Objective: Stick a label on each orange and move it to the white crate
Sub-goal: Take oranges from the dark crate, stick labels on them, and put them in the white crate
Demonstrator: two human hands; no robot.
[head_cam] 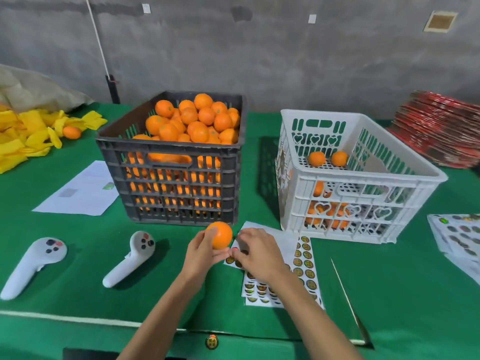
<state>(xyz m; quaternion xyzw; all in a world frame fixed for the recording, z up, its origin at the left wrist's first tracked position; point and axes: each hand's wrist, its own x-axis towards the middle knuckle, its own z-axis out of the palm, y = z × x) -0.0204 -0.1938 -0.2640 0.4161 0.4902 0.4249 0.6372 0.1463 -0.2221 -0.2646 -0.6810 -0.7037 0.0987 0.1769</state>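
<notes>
Green felt covers the table point(78, 255) where the work goes on, with a bare grey wall point(285, 61) behind it. Just in front of the black crate point(171, 157), the left hand point(200, 252) holds one orange point(221, 235) off the cloth, fingers curled round its near side. Beside that orange, the right hand point(255, 252) bends over the sticker sheets point(304, 266) with fingertips pinched together near the fruit; whether a label is between them cannot be made out, as the hand hides them.

The step in hand looks like labelling this fruit. To do it well, the orange should be kept steady with a smooth patch of peel turned toward the right hand, the label laid flat and pressed from its middle outward so no edge lifts. Then the fruit goes into the white crate point(348, 178), which stands just right of the black crate and holds a few oranges already, so most of the job seems ahead.

The black crate is heaped with fruit. Left of it lie a printed paper point(80, 190) and two white hand controllers point(31, 266), and farther left a pile of yellow wrappers point(23, 136) with a loose orange point(72, 132). Right of the white crate, more sticker sheets point(459, 237) sit near the table edge, and a stack of red cartons point(441, 128) lies behind them.
</notes>
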